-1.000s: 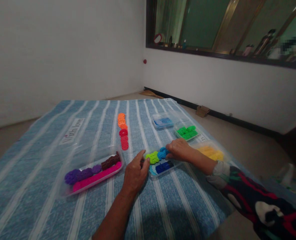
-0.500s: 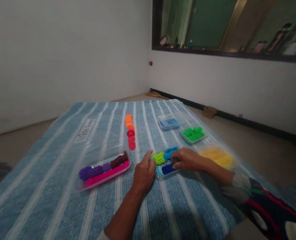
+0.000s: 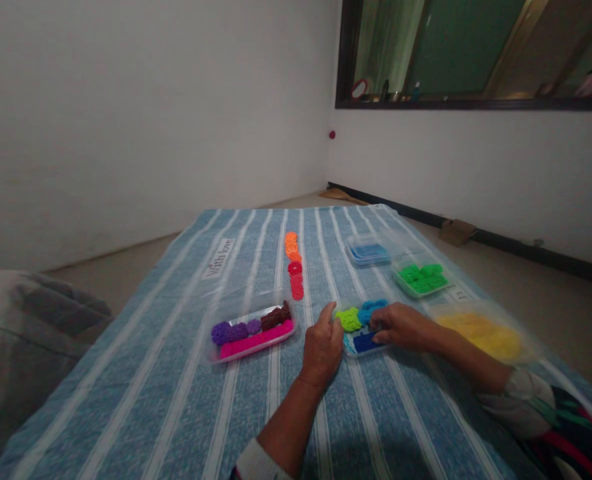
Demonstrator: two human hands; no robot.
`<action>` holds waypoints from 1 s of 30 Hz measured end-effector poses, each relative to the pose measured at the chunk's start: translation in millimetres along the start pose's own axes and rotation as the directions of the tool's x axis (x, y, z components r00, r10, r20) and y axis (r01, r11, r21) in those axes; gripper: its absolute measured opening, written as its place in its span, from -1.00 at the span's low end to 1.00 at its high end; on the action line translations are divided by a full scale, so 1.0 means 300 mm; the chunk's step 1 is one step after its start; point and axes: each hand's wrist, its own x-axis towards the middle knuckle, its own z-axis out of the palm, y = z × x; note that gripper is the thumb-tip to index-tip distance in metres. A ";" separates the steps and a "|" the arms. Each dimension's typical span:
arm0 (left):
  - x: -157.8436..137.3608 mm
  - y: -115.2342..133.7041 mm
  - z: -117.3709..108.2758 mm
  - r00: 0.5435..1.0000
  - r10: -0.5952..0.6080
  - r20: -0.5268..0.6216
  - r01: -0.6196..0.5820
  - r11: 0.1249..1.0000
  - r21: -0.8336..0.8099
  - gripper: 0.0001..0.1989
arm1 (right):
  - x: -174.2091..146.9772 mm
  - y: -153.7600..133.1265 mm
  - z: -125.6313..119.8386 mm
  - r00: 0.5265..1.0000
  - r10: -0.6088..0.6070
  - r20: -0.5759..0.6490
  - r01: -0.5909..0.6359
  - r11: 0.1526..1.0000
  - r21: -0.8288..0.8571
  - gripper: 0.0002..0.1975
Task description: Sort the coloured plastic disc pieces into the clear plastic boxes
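Note:
A small clear plastic container point(image 3: 363, 354) sits before me. Inside are crocheted pieces in lime green point(image 3: 348, 319), bright blue point(image 3: 373, 309), light blue and navy point(image 3: 366, 342). My left hand point(image 3: 323, 343) grips the container's left edge, with one finger pointing up along it. From the right, my right hand point(image 3: 401, 327) reaches over the container with its fingers bent together at the blue and navy pieces. Its fingertips are partly hidden, so what they pinch does not show. Beyond the container lies a short row of crocheted pieces, orange point(image 3: 291, 245) and red point(image 3: 297, 287), on the cloth.
A long clear container point(image 3: 256, 351) with purple, brown and pink pieces stands at left. To the right are containers with blue point(image 3: 370, 253), green point(image 3: 423, 279) and yellow point(image 3: 479, 335) pieces. A striped blue cloth point(image 3: 166, 393) covers the table. Grey fabric point(image 3: 31, 347) lies at far left.
The view has swung to the left, so everything sits farther right in the picture. Both hands stay at the same container, and the pieces in it look much the same.

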 end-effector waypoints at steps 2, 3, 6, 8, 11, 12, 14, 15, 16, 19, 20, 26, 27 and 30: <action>0.004 -0.002 0.003 1.000 -0.002 -0.022 0.003 1.000 0.018 -0.53 | 0.010 0.007 0.006 1.000 -0.008 -0.014 0.008 1.000 -0.009 -0.87; 0.006 -0.003 0.005 1.000 -0.003 -0.030 0.004 1.000 0.029 -0.53 | 0.015 0.011 0.009 1.000 -0.013 -0.022 0.012 1.000 -0.010 -0.87; 0.016 -0.004 0.008 0.999 -0.002 -0.051 0.006 0.997 0.071 -0.53 | 0.026 0.023 0.013 0.998 -0.024 -0.058 0.023 1.000 -0.014 -0.86; 0.022 -0.005 0.009 0.998 0.002 -0.066 0.005 0.995 0.099 -0.52 | 0.027 0.028 0.013 0.996 -0.030 -0.079 0.030 1.000 -0.003 -0.86; 0.027 -0.008 0.010 0.997 0.020 -0.070 -0.012 0.993 0.113 -0.52 | 0.023 0.030 0.014 0.995 -0.037 -0.090 0.040 0.999 0.030 -0.86; 0.029 -0.009 0.010 0.997 0.027 -0.071 -0.019 0.993 0.114 -0.52 | 0.022 0.029 0.016 0.995 -0.033 -0.094 0.037 0.999 0.038 -0.87; 0.031 -0.012 0.008 0.996 0.037 -0.084 -0.027 0.992 0.120 -0.52 | 0.023 0.026 0.021 0.993 -0.027 -0.113 0.032 0.998 0.047 -0.87; 0.032 -0.013 0.006 0.995 0.040 -0.092 -0.028 0.992 0.123 -0.53 | 0.024 0.024 0.024 0.992 -0.028 -0.126 0.035 0.998 0.051 -0.87; 0.034 -0.014 0.004 0.994 0.041 -0.101 -0.028 0.992 0.127 -0.53 | 0.026 0.023 0.025 0.990 -0.035 -0.140 0.043 0.998 0.056 -0.87; 0.039 -0.019 -0.003 0.992 0.038 -0.122 -0.022 0.991 0.133 -0.54 | 0.027 0.023 0.020 0.979 -0.067 -0.193 0.085 0.993 0.088 -0.89; 0.041 -0.021 -0.005 0.991 0.033 -0.130 -0.016 0.991 0.133 -0.54 | 0.024 0.026 0.015 0.972 -0.068 -0.226 0.094 0.990 0.105 -0.89; 0.051 -0.029 -0.016 0.990 0.000 -0.140 0.017 0.993 0.120 -0.53 | -0.028 0.045 0.004 0.824 0.022 -0.566 0.102 0.977 0.186 -0.84; 0.051 -0.030 -0.016 0.990 -0.001 -0.139 0.018 0.992 0.124 -0.53 | -0.035 0.042 0.007 0.799 0.019 -0.602 0.109 0.979 0.175 -0.84; 0.052 -0.034 -0.014 0.991 0.004 -0.135 0.014 0.991 0.131 -0.55 | -0.033 0.014 0.016 0.788 -0.087 -0.609 0.180 0.979 0.093 -0.84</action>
